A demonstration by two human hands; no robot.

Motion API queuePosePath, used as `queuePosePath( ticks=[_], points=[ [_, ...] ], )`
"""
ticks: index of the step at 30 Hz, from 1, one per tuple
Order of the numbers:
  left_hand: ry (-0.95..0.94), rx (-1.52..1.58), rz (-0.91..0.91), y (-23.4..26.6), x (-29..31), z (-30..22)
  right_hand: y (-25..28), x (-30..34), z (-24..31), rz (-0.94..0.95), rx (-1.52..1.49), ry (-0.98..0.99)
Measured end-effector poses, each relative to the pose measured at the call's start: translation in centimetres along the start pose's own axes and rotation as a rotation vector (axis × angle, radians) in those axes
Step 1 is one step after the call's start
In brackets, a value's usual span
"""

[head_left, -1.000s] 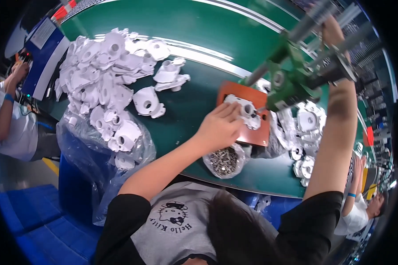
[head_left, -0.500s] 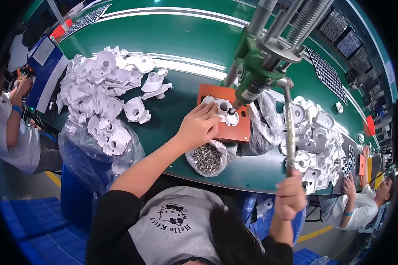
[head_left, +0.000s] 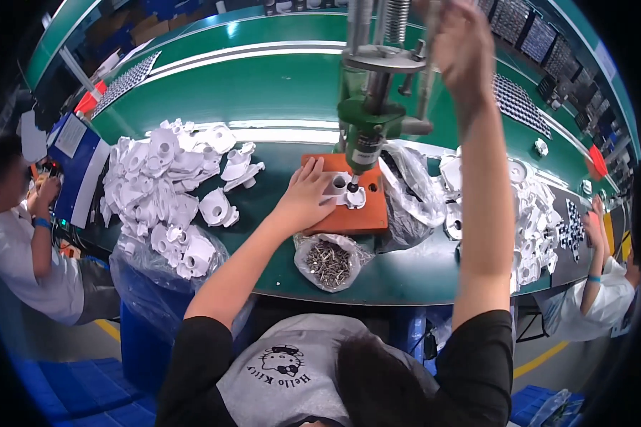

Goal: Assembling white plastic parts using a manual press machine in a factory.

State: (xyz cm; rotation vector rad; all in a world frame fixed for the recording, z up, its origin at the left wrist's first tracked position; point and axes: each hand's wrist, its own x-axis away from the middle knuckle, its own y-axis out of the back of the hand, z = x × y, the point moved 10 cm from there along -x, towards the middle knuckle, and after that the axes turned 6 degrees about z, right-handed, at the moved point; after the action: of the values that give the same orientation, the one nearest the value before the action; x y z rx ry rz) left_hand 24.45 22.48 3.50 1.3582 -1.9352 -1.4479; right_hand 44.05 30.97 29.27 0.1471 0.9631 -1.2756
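Note:
My left hand (head_left: pixel 308 199) lies on an orange block (head_left: pixel 325 223), its fingers closed against the edge of a white plastic part (head_left: pixel 355 199) and holding it there. The green hand press (head_left: pixel 369 135) stands over the block, its dark tip down at the part. High on the right, my right hand (head_left: pixel 466 53) is wrapped round the raised press lever (head_left: pixel 427 92), both blurred by motion. Just in front of the block sits a clear bag of small metal pins or screws (head_left: pixel 327 263).
White plastic parts (head_left: pixel 157 171) are heaped at the left, spilling from a bag over a blue bin (head_left: pixel 146 320). Another heap of white parts (head_left: pixel 534 228) lies at the right. A clear plastic bag (head_left: pixel 409 192) is beside the block. People work at both sides.
My right hand has swung the lever from low near the bench edge to high up. The press tip has come down onto the part. My left hand stays at the part; the view has shifted.

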Motion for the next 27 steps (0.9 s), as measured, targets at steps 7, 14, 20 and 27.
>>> queuePosePath(
  ticks=[7,14,20,27],
  points=[
    [-0.100,-0.029,0.190,4.1,-1.9,-1.5,11.0,8.0,-9.2,-0.140,0.217,-0.478],
    [0.263,0.494,0.007,6.3,-5.5,11.8,15.7,18.2,-7.8,0.203,1.051,-0.644],
    [0.093,0.193,-0.063,-0.7,-9.8,18.1,10.5,16.3,-12.5,0.395,1.325,-0.392],
    [0.280,-0.245,0.131,4.7,0.7,13.1,19.4,15.3,-9.0,0.282,2.238,-0.662]
  ],
)
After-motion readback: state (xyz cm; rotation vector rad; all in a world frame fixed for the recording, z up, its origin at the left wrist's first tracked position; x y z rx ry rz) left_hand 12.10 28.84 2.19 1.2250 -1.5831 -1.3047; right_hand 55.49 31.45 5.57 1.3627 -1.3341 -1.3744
